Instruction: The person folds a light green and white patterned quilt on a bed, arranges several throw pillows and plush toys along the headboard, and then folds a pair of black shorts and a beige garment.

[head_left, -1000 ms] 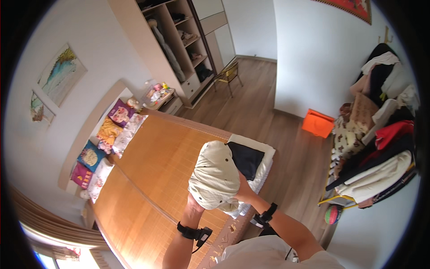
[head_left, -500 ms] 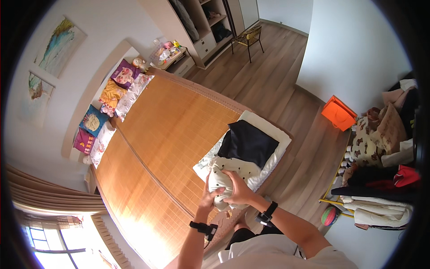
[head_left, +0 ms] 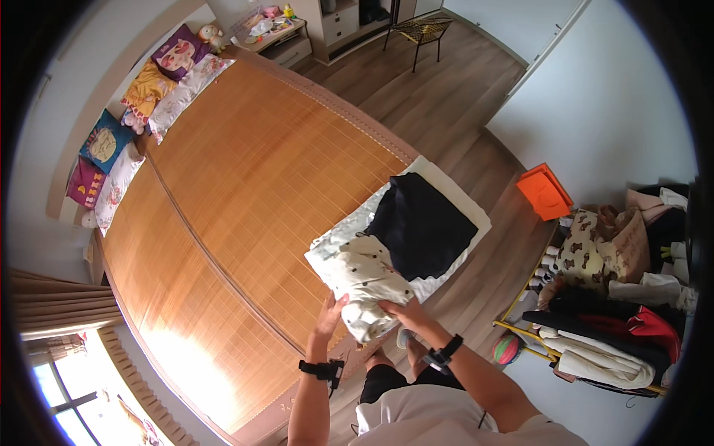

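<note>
Both hands grip a white cloth with dark dots (head_left: 364, 275), bunched and partly folded at the bed's near corner. My left hand (head_left: 328, 316) has its fingers around the cloth's left lower edge. On the other side, my right hand (head_left: 407, 311) holds the lower right edge, with the thumb on top. Beyond the cloth, and touching it, lies a dark garment (head_left: 428, 230), spread flat. Under both is a white folded quilt (head_left: 474, 208) on the bed corner. What the spotted cloth is cannot be told.
A bamboo mat (head_left: 245, 163) covers the bed, with cushions (head_left: 106, 140) at its head. To the right stand an orange paper bag (head_left: 545, 192) and a yellow-framed rack (head_left: 513, 325) heaped with clothes. A colourful ball (head_left: 508, 347) lies beside the rack. A chair (head_left: 420, 31) stands farther off.
The spotted cloth, compact and raised between my hands before, is now lower and spread wider. My hands have moved apart to its lower edges. The view has shifted.
</note>
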A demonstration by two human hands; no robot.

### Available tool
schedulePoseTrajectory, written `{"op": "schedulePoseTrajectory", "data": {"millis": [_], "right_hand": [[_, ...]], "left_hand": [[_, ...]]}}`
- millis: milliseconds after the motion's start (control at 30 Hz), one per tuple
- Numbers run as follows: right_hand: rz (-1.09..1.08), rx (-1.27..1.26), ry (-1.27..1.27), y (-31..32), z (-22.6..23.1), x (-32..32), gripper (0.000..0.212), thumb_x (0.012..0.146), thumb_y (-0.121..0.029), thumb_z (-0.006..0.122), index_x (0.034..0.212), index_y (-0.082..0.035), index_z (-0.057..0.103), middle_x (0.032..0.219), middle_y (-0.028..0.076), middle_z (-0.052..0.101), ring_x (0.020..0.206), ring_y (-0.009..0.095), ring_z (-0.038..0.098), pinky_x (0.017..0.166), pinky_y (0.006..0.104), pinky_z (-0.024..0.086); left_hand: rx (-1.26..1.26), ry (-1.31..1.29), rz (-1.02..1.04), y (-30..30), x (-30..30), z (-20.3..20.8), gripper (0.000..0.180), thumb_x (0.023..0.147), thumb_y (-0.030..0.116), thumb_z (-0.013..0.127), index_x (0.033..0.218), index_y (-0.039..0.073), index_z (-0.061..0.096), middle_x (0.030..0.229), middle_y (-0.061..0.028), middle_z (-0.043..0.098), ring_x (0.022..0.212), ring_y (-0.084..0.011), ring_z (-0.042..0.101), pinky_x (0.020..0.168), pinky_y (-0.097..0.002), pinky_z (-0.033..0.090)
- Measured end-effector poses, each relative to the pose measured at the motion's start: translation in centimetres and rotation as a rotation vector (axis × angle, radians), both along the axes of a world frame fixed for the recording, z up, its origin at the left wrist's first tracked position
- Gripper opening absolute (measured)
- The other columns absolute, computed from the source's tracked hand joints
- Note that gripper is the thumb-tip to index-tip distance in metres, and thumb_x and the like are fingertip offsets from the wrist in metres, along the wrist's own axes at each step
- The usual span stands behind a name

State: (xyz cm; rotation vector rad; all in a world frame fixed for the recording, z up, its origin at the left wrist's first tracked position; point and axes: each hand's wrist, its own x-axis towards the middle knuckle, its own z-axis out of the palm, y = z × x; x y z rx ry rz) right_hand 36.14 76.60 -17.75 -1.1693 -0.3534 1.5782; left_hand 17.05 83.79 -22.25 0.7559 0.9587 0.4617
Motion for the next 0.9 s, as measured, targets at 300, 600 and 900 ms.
{"op": "schedulePoseTrajectory", "data": {"millis": [300,600,900], "right_hand": [[-0.056,-0.117,-0.187,0.5,-8.3,2.3,0.048,0.091,-0.022,0.050,0.132,-0.004,0.032,0.120,0.010,0.050,0.104,0.017,0.055,0.079,0.0294,0.051],[0.344,-0.410,-0.789,-6.3,-4.4,4.2,0.039,0.087,-0.015,0.057,0.119,-0.002,0.039,0.089,0.015,0.062,0.074,0.019,0.065,0.066,0.0293,0.052],[0.338,-0.531,-0.743,-17.5,-4.2,8.1,0.023,0.086,-0.022,0.059,0.102,-0.007,0.054,0.075,0.006,0.064,0.065,0.014,0.063,0.060,0.0267,0.050]], "left_hand": [[0.426,0.148,0.277,2.2,5.2,-0.5,0.093,0.059,0.024,0.082,0.131,0.001,0.029,0.115,-0.0168,0.052,0.104,-0.0251,0.053,0.090,-0.0347,0.045],[0.721,0.888,-0.268,5.1,9.9,-6.5,0.096,0.051,0.037,0.080,0.132,0.015,0.033,0.130,-0.0177,0.034,0.120,-0.0402,0.035,0.096,-0.0500,0.037],[0.795,0.696,-0.127,4.9,4.8,-1.1,0.105,0.059,0.049,0.080,0.139,0.009,0.024,0.137,-0.0205,0.032,0.124,-0.0395,0.035,0.099,-0.0489,0.035]]}}
